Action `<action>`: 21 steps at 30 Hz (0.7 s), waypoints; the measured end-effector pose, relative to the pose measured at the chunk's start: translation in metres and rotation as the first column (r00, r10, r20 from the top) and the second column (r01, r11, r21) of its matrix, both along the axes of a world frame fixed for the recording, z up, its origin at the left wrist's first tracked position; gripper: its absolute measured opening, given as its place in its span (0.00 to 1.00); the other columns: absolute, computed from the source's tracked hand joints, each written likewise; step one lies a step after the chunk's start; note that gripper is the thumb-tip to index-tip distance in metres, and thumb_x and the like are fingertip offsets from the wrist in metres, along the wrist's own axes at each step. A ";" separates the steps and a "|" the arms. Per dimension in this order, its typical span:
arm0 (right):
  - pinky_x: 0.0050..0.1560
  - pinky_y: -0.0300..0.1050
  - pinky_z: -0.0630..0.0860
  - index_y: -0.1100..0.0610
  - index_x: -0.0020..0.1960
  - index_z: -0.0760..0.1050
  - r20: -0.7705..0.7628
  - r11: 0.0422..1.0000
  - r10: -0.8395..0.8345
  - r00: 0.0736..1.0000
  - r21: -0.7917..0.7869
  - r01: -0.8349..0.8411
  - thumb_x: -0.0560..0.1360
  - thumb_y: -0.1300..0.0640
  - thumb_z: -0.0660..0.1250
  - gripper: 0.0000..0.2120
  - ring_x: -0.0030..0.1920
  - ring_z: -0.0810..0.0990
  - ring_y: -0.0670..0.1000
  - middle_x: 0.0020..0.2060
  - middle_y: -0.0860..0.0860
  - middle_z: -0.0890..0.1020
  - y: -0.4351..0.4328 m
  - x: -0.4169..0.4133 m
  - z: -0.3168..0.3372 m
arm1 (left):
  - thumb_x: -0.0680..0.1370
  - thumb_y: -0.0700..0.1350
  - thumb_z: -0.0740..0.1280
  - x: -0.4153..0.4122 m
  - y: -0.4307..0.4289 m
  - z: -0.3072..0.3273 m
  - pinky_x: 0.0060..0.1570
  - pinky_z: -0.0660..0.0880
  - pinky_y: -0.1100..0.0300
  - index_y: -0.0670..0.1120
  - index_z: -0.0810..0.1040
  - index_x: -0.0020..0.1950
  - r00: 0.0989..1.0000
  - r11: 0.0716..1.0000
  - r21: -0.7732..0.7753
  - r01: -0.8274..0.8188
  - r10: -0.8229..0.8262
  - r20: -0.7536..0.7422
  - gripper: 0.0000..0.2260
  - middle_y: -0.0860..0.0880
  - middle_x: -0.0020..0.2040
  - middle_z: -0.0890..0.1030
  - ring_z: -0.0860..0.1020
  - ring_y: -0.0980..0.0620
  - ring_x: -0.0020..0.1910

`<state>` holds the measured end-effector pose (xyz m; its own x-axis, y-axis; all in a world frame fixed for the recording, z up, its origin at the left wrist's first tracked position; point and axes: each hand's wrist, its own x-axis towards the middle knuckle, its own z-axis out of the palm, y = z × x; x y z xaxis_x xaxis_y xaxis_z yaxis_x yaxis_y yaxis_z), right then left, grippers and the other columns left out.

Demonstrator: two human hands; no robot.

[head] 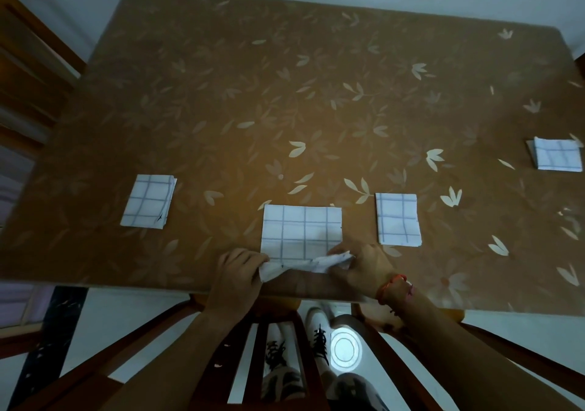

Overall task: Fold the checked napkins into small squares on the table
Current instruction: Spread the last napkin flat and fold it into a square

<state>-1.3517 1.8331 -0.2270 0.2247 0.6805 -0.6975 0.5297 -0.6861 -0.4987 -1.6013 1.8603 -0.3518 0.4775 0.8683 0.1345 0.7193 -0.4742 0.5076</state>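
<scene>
**Three napkins squared, a fourth mid-fold**

Three checked napkins already lie as small squares on the leaf-patterned surface [316,94]. The left folded napkin [148,201] sits toward the person's left. The right folded napkin [398,219] is just right of centre, and the far-right folded napkin [557,158] lies well apart, near the edge.

Between the first two, close to the near rim, is the open napkin [302,231], a wider rectangle than the finished ones. Most of it lies flat. Its near edge is raised off the surface and crumpled into a loose strip between the two hands. The left hand [239,268] pinches that strip at its left corner with curled fingers, and the right hand [364,266] pinches the right corner the same way.

By the look of it, the task is well past halfway. This piece probably needs its near edge carried over to the far edge and pressed down. It would then likely take one more halving to match the other squares. No unfolded napkin shows elsewhere, though whether more wait out of view cannot be told.
</scene>
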 end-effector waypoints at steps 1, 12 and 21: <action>0.27 0.28 0.70 0.62 0.43 0.81 0.073 0.998 0.033 0.997 0.058 -0.038 0.75 0.65 0.66 0.06 0.43 0.84 0.59 0.39 0.80 0.74 -0.003 0.006 -0.019 | 0.75 0.46 0.66 0.001 0.001 -0.003 0.49 0.67 0.58 0.47 0.82 0.51 0.999 0.999 -0.036 -0.038 0.038 0.015 0.08 0.53 0.45 0.82 0.76 0.53 0.49; 0.34 0.39 0.72 0.48 0.34 0.74 0.131 0.975 -0.003 0.991 0.220 -0.027 0.73 0.46 0.70 0.12 0.36 0.78 0.50 0.30 0.45 0.76 0.010 0.016 -0.070 | 0.77 0.49 0.64 0.011 0.028 0.001 0.39 0.66 0.57 0.49 0.76 0.36 0.975 0.960 -0.194 -0.204 0.216 0.045 0.10 0.55 0.33 0.74 0.71 0.54 0.35; 0.32 0.39 0.71 0.56 0.49 0.81 0.141 0.974 -0.094 0.986 0.217 0.062 0.72 0.41 0.68 0.18 0.37 0.76 0.49 0.35 0.47 0.77 0.037 0.017 -0.086 | 0.76 0.50 0.63 0.015 0.040 0.007 0.40 0.69 0.54 0.49 0.73 0.42 0.971 0.978 -0.050 -0.204 0.195 -0.136 0.06 0.52 0.39 0.75 0.72 0.50 0.39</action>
